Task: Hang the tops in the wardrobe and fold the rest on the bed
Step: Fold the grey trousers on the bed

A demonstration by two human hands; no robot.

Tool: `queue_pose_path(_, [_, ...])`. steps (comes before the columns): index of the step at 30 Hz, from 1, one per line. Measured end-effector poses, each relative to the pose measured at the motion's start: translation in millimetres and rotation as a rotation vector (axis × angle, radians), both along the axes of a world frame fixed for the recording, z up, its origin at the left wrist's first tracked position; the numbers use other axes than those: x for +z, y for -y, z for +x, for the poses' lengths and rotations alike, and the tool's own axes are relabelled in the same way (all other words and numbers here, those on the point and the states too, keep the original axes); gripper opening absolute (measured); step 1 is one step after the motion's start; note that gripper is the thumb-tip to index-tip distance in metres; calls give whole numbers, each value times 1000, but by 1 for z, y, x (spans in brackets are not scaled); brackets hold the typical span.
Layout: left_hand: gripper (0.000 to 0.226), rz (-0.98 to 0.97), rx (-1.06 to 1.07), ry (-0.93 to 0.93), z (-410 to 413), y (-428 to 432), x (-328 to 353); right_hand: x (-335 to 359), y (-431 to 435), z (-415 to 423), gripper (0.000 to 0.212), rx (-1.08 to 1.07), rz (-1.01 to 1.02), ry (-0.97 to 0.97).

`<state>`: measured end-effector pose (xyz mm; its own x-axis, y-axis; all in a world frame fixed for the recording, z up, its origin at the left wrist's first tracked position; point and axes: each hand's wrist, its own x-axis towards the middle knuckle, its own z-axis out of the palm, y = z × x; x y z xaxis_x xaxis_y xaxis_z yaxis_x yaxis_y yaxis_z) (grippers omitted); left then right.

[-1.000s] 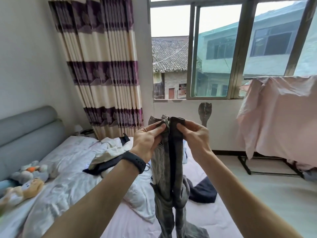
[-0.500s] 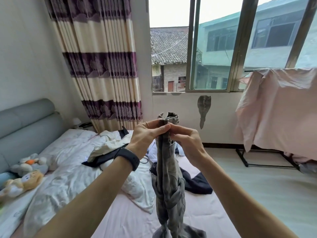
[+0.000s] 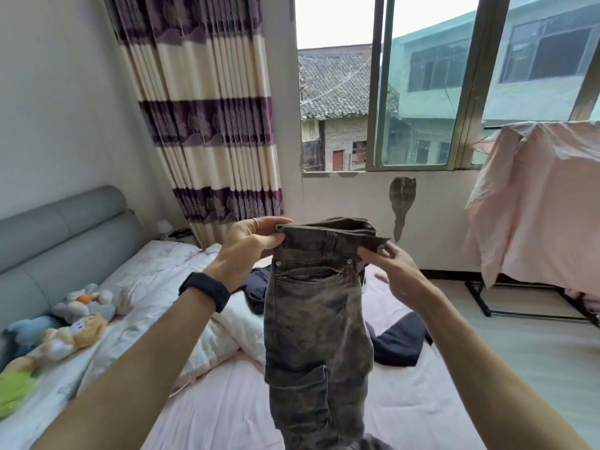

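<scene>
Between both hands (image 3: 319, 251), pinched trousers (image 3: 316, 319) hang over bed (image 3: 211, 414).

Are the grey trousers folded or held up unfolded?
Held up unfolded: left hand and right hand pinch the trousers by the waistband, legs hanging toward the bed.

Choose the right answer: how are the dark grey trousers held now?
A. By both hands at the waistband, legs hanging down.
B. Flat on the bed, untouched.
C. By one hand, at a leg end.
A: the left hand and the right hand each pinch one end of the waistband of the trousers, and the legs hang down above the bed.
</scene>
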<state>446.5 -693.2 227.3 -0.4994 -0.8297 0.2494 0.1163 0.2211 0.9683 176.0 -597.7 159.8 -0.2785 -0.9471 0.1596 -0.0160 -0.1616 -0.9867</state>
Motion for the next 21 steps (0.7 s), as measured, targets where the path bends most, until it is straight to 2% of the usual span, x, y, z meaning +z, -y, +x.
queue_pose_path(3, [26,-36,110,29,7,-3,4,18,11,6,47,-21,-58,33])
queue_pose_path(5, [24,-98,271,66,11,-5,4,25,15,17,43,-32,-96,18])
queue_pose_path(9, [21,-229,518,119,25,-14,0,33,14,40,35,-10,-126,-105])
queue_pose_path(11, [21,-312,607,166,34,-24,-1,37,6,52,39,-50,-172,-191])
queue_pose_path(15, [24,-584,722,202,50,-52,-4,48,-20,80,39,-127,-246,-196])
queue_pose_path(21, [23,-801,819,110,82,-75,31,100,-47,122,32,-198,-334,-196])
